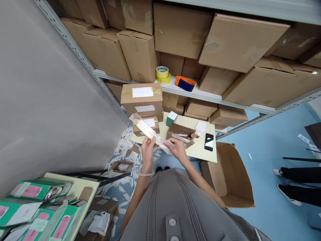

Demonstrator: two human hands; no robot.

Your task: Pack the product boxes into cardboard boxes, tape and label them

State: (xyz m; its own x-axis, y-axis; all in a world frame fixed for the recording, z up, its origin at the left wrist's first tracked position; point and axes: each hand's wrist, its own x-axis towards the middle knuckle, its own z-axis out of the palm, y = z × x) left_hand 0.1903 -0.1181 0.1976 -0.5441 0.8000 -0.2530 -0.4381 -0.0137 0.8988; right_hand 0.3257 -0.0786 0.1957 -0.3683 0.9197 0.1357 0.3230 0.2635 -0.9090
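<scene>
My left hand pinches the middle of a long, crinkled clear plastic sleeve with a white strip along it. The sleeve's far end slants up to the left, above a small taped carton. My right hand has its fingers closed on the near end of the same sleeve. Just past my right hand, an open brown cardboard box lies on the pale table, its flaps up. A small green and white box stands behind it. What is inside the open box is mostly hidden.
A phone and a white paper lie on the table's right. Labelled cartons are stacked left. Tape rolls sit on the shelf. A large open carton stands right; paper scraps litter the floor. Another person's legs show.
</scene>
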